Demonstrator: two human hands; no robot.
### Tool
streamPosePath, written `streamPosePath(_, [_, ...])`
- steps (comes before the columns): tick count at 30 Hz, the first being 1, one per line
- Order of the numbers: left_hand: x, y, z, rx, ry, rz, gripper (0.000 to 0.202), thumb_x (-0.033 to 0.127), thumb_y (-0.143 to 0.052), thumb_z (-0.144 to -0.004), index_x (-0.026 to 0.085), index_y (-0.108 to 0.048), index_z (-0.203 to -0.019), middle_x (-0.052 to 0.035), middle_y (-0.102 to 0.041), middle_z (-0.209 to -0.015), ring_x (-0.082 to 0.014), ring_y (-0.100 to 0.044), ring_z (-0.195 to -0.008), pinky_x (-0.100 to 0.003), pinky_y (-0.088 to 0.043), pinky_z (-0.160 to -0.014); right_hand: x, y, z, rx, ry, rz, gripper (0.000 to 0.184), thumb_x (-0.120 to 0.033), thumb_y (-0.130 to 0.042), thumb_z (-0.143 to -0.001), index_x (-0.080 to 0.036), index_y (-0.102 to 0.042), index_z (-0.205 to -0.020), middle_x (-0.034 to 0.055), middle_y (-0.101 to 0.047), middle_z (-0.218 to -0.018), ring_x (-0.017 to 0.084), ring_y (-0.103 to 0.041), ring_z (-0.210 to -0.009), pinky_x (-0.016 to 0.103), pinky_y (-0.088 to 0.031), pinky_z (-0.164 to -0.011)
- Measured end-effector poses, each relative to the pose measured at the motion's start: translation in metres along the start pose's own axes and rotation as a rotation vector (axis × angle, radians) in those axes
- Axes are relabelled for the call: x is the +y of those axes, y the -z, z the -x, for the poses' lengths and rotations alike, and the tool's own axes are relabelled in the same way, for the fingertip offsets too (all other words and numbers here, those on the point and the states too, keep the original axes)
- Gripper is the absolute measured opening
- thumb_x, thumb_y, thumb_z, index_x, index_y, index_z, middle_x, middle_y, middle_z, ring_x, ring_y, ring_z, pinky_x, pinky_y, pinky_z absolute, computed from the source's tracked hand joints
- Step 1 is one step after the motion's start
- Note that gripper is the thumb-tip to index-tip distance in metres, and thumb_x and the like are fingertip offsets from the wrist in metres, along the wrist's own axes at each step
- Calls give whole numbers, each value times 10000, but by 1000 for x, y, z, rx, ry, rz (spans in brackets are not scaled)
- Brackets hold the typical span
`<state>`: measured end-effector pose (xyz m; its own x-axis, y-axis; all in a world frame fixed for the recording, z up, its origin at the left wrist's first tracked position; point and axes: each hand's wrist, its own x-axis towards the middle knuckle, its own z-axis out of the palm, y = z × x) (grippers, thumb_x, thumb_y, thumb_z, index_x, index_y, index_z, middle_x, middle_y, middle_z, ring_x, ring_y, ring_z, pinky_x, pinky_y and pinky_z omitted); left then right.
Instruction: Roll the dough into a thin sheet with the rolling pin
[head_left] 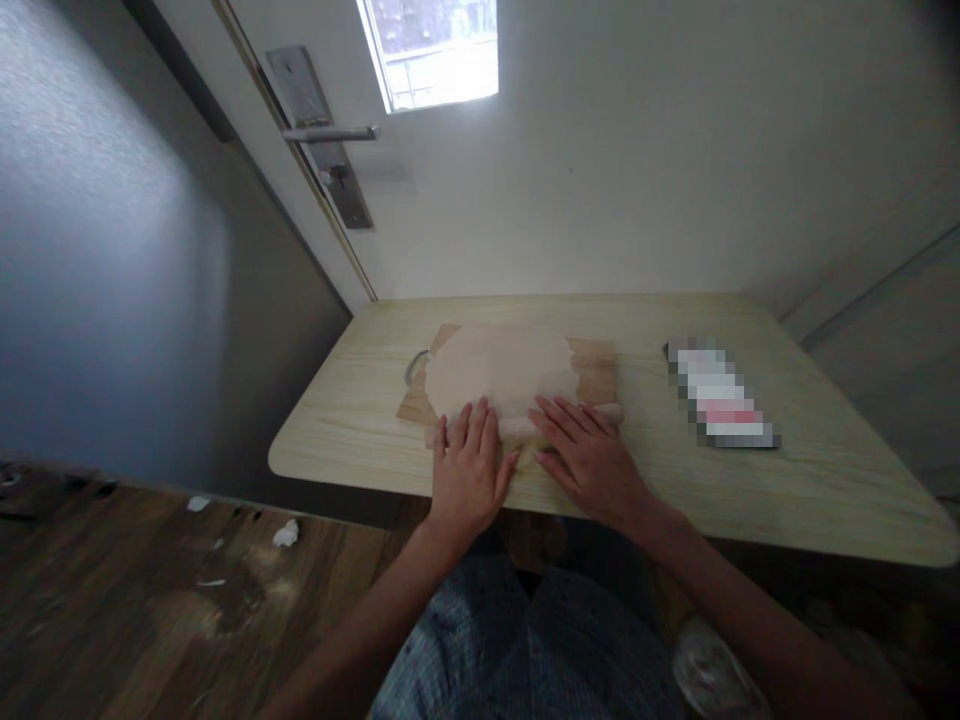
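A thin, pale dough sheet (502, 365) with uneven edges lies spread over a wooden board (596, 372). Along the near edge of the dough runs a pale rolling pin (517, 428). My left hand (466, 470) lies over its left part, fingers stretched forward and thumb out to the right. Toward the pin's right end rests my right hand (589, 455), with fingers extended flat across it. Both palms face down and neither hand wraps round the pin. Parts of the pin are hidden under my fingers.
The board sits on a light wood table (720, 510) with rounded corners, against a pale door with a metal handle (334, 133). A phone (720, 395), its screen blurred, lies to the right. Paper scraps (286, 533) litter the floor at left.
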<state>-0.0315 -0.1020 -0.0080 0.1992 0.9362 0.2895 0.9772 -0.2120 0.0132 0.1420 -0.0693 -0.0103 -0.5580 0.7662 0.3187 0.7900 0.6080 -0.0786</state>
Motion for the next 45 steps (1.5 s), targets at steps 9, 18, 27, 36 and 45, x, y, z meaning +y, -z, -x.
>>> streamPosePath(9, [-15, -6, -43, -33, 1, -6, 437, 402, -244, -883, 176, -444, -1199, -72, -416, -1320, -229, -358, -1214, -448, -168, -1039, 17, -6, -38, -65, -8, 16, 495, -422, -264, -868, -164, -415, -1263, 70, -341, -1364, 211, -318, -1232, 405, -280, -976])
streamPosePath(18, [-32, -10, -94, -118, 26, 9, 459, 399, -159, -903, 145, -468, -1126, -114, -443, -1285, -202, -402, -1179, -347, -369, -904, 38, -7, -90, -206, -15, 26, 526, -480, -188, -876, -201, -450, -1237, 71, -407, -1324, 207, -371, -1201, 430, -252, -994])
streamPosePath(27, [-38, -12, -106, -224, 26, -10, 518, 447, -129, -893, 134, -394, -1210, -145, -354, -1341, -256, -337, -1218, -409, -346, -916, 43, -4, -105, -311, -35, 5, 599, -514, -113, -868, -191, -422, -1266, 99, -357, -1353, 207, -360, -1212, 376, -337, -951])
streamPosePath(36, [-29, -4, -89, -260, 56, -4, 528, 423, -139, -896, 92, -378, -1231, -171, -347, -1337, -291, -328, -1216, -417, -345, -914, 46, -4, -98, -311, 33, -25, 634, -546, -120, -854, -174, -424, -1267, 117, -367, -1341, 226, -375, -1201, 379, -367, -931])
streamPosePath(45, [-14, 2, -64, -190, 92, 4, 533, 429, -186, -894, 49, -413, -1190, -217, -401, -1281, -302, -386, -1174, -417, -355, -904, 44, 0, -85, -258, 140, 25, 551, -481, -166, -879, -191, -474, -1232, 92, -410, -1313, 204, -422, -1166, 357, -355, -948])
